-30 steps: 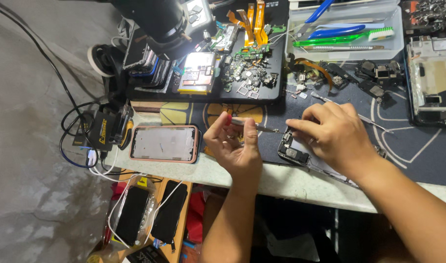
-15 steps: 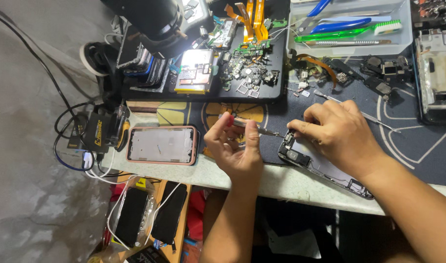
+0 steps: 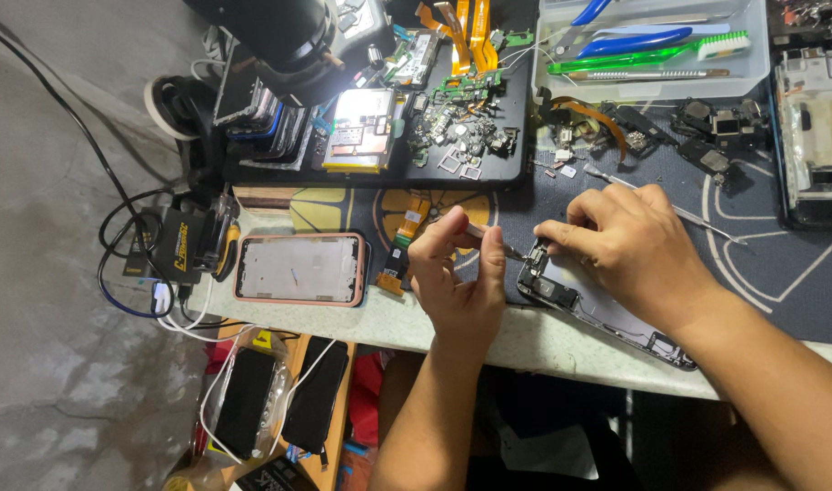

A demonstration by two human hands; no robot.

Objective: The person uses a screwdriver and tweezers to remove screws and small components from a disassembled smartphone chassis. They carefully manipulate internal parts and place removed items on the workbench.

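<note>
Above your work sits a clear tray (image 3: 550,86) holding a green toothbrush (image 3: 647,56) and blue tools. Your right hand (image 3: 629,250) presses down the opened phone (image 3: 579,305) at the bench edge — your left hand (image 3: 457,273) pinches tweezers (image 3: 496,244) beside it.

2 bare forearms, left hand (image 3: 457,282), right hand (image 3: 638,250), no sleeves.

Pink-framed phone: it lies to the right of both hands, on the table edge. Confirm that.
Not right. In the head view the pink-framed phone lies to the left of both the left hand and the right hand, on the table edge.
</note>
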